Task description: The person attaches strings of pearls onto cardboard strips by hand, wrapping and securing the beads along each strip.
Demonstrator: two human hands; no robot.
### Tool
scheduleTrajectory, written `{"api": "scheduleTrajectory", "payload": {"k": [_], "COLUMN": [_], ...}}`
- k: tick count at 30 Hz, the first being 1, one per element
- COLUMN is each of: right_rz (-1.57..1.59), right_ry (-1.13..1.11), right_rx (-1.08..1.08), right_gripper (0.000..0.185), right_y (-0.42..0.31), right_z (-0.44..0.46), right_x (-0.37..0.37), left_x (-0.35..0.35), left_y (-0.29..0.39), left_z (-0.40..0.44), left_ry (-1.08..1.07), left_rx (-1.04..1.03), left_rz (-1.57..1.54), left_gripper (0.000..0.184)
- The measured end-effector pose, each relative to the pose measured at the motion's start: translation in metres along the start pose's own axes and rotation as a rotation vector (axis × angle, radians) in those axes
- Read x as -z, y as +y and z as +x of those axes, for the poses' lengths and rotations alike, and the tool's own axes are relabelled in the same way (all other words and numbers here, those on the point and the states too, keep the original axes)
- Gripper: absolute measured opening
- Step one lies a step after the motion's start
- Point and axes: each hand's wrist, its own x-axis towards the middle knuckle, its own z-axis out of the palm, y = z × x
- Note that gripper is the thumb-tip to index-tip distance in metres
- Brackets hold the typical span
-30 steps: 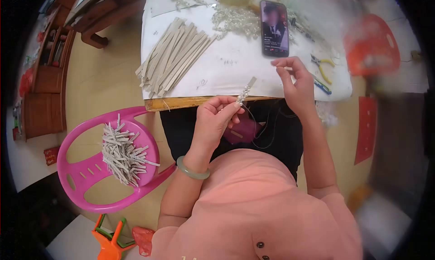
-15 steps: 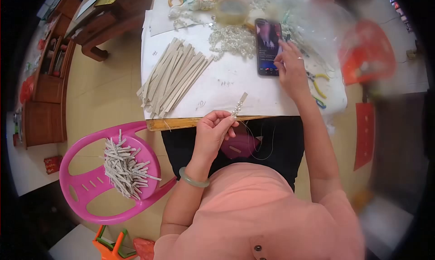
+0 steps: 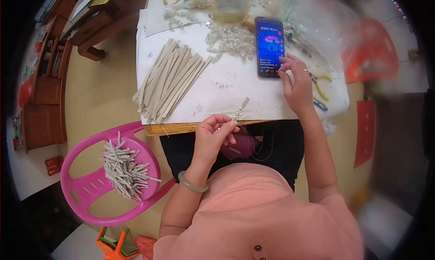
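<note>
Apparent pause at the phone (image 3: 268,40), beaded strip (image 3: 241,109) in hand.
The left hand (image 3: 211,134) pinches the strip by the worktop's (image 3: 181,127) near edge; the right hand (image 3: 297,82) curls loosely, any hold unclear. The next move calls for a steady pinch.

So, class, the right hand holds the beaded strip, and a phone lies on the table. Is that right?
Not quite: the head view shows the left hand holding the beaded strip. The phone does lie on the table.

Chinese lettering (image 3: 269,29) on the phone (image 3: 268,46)
</note>
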Motion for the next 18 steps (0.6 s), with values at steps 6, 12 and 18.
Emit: {"api": "scheduleTrajectory", "payload": {"k": [6, 12, 18], "right_rz": [-0.046, -0.049, -0.022], "right_ry": [-0.04, -0.047, -0.039], "right_rx": [0.054, 0.078, 0.09], "right_gripper": [0.012, 0.012, 0.01], "right_y": [-0.004, -0.008, -0.019], "right_z": [-0.004, -0.004, -0.006], "right_x": [-0.002, -0.003, 0.001], "left_x": [0.001, 0.0, 0.0], "left_y": [-0.002, -0.001, -0.001], "left_z": [0.0, 0.001, 0.0], "left_ry": [-0.005, 0.006, 0.003], "left_rx": [-0.005, -0.003, 0.006], "left_rz": [0.008, 0.016, 0.003], "left_gripper": [0.011, 0.012, 0.012]}}
